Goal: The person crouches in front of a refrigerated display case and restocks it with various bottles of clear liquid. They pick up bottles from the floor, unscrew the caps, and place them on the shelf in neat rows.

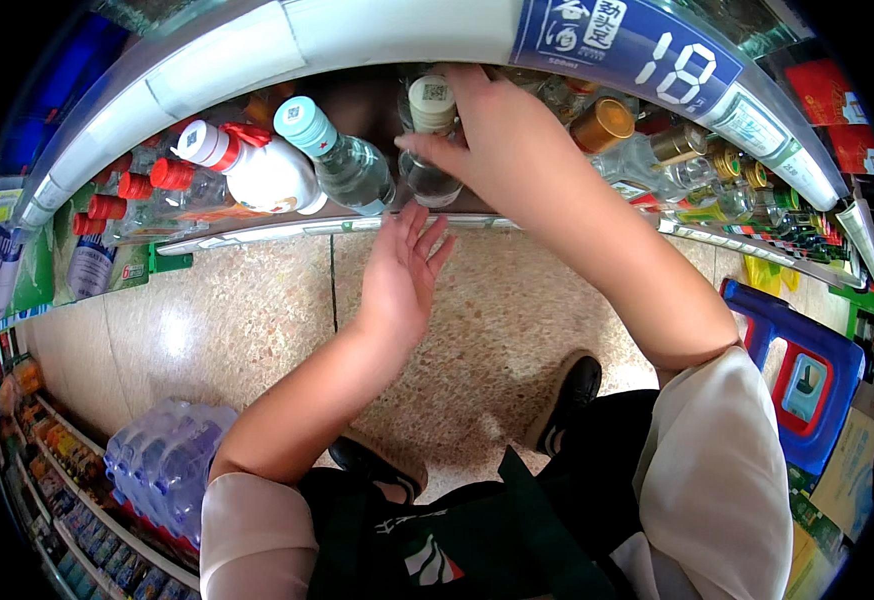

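Note:
My right hand reaches in under a shelf edge and is around a clear glass bottle with a cream screw cap. Its thumb crosses the bottle below the cap; the other fingers are largely hidden. Palm up and holding nothing, my left hand has its fingers apart at the lower shelf's front edge, just below that bottle. Left of the held bottle leans a clear bottle with a pale blue cap. Beside it is a white rounded bottle with a red ribbon.
Red-capped bottles fill the shelf's left; gold-capped bottles stand right. A price strip overhangs the opening. On the speckled floor are wrapped water bottles at left and a blue-and-red plastic stool at right.

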Demonstrator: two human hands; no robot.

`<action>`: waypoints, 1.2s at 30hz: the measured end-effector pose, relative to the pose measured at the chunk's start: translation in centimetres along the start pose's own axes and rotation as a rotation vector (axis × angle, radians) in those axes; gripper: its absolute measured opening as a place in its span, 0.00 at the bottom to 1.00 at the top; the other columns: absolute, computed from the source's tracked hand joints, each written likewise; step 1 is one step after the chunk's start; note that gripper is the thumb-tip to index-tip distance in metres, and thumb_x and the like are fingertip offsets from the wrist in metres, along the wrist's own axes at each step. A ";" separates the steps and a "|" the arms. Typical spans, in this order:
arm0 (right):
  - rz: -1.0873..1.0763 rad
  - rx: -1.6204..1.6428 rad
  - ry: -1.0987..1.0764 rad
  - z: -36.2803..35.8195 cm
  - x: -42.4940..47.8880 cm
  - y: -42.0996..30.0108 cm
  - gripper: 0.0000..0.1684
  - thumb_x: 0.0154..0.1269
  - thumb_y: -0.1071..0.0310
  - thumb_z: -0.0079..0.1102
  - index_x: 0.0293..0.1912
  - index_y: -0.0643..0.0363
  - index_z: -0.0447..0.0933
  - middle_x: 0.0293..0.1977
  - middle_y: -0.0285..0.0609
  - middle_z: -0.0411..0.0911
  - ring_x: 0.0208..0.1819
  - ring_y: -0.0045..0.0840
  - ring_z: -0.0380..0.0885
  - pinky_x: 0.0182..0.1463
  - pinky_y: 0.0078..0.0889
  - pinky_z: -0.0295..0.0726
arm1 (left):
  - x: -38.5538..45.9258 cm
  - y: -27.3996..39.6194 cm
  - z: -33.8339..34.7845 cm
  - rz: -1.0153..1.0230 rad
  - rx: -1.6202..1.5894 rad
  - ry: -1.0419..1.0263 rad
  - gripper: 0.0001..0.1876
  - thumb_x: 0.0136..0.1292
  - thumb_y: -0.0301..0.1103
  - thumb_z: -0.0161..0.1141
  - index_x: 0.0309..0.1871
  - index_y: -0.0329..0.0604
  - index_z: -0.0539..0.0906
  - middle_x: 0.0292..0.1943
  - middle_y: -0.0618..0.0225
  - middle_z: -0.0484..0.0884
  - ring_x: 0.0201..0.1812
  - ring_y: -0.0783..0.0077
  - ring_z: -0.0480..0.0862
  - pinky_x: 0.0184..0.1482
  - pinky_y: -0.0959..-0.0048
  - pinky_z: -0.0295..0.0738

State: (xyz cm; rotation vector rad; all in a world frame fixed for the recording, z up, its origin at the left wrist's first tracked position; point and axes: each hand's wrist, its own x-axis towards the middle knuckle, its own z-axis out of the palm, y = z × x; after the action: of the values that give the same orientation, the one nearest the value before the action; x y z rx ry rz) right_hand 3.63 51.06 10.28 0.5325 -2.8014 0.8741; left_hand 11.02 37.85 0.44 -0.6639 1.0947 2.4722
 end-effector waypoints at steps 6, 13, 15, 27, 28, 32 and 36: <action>-0.116 -0.025 -0.138 -6.4 -6.0 -1.2 0.26 0.55 0.65 0.68 0.50 0.62 0.68 0.43 0.49 0.72 0.34 0.39 0.78 0.34 0.32 0.77 | -2.4 -1.6 0.1 0.260 0.594 -0.320 0.17 0.66 0.31 0.52 0.56 0.37 0.71 0.55 0.61 0.71 0.58 0.66 0.71 0.58 0.66 0.67; 0.132 0.134 0.109 -9.0 -8.3 4.6 0.26 0.56 0.73 0.65 0.54 0.63 0.67 0.41 0.44 0.71 0.34 0.23 0.76 0.32 0.23 0.76 | 0.4 1.7 9.2 1.090 1.157 -0.359 0.23 0.58 0.25 0.61 0.58 0.37 0.72 0.57 0.56 0.71 0.55 0.60 0.74 0.56 0.66 0.71; 0.125 0.198 0.126 -8.4 -8.2 5.9 0.28 0.56 0.71 0.65 0.56 0.64 0.67 0.42 0.47 0.71 0.35 0.26 0.78 0.33 0.25 0.78 | 1.1 2.0 11.1 1.121 1.200 -0.324 0.24 0.57 0.25 0.63 0.58 0.37 0.72 0.56 0.56 0.72 0.52 0.62 0.78 0.54 0.67 0.74; 0.063 0.352 0.041 -5.2 -7.3 7.6 0.25 0.51 0.73 0.64 0.48 0.63 0.64 0.39 0.52 0.74 0.37 0.42 0.79 0.37 0.36 0.78 | 1.2 2.5 11.6 0.832 1.286 -0.425 0.22 0.60 0.33 0.63 0.57 0.36 0.74 0.50 0.56 0.76 0.46 0.59 0.81 0.44 0.67 0.77; 0.025 0.327 0.078 -5.0 -7.4 7.7 0.25 0.51 0.73 0.64 0.47 0.63 0.64 0.38 0.52 0.74 0.37 0.44 0.79 0.38 0.37 0.78 | 0.9 2.5 11.5 0.787 1.260 -0.440 0.23 0.60 0.33 0.63 0.58 0.37 0.74 0.50 0.57 0.76 0.47 0.59 0.81 0.45 0.68 0.77; 0.008 0.303 0.032 -5.4 -8.0 6.6 0.25 0.50 0.74 0.65 0.48 0.62 0.65 0.40 0.52 0.73 0.40 0.47 0.78 0.41 0.38 0.78 | -0.4 2.3 10.8 0.855 1.187 -0.470 0.28 0.60 0.34 0.63 0.64 0.42 0.71 0.52 0.58 0.74 0.48 0.59 0.80 0.47 0.68 0.76; -0.226 0.361 0.095 -6.5 -9.8 4.8 0.26 0.48 0.73 0.67 0.48 0.61 0.67 0.42 0.49 0.72 0.41 0.45 0.77 0.40 0.38 0.78 | -4.2 3.7 10.2 0.986 1.364 -0.569 0.33 0.54 0.31 0.65 0.66 0.44 0.69 0.54 0.58 0.73 0.51 0.56 0.78 0.51 0.66 0.75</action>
State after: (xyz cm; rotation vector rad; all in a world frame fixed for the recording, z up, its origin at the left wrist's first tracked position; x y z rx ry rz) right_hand 11.13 61.27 10.63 0.8153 -2.4452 1.3204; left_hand 9.96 42.69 10.94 1.0934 2.6283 1.4578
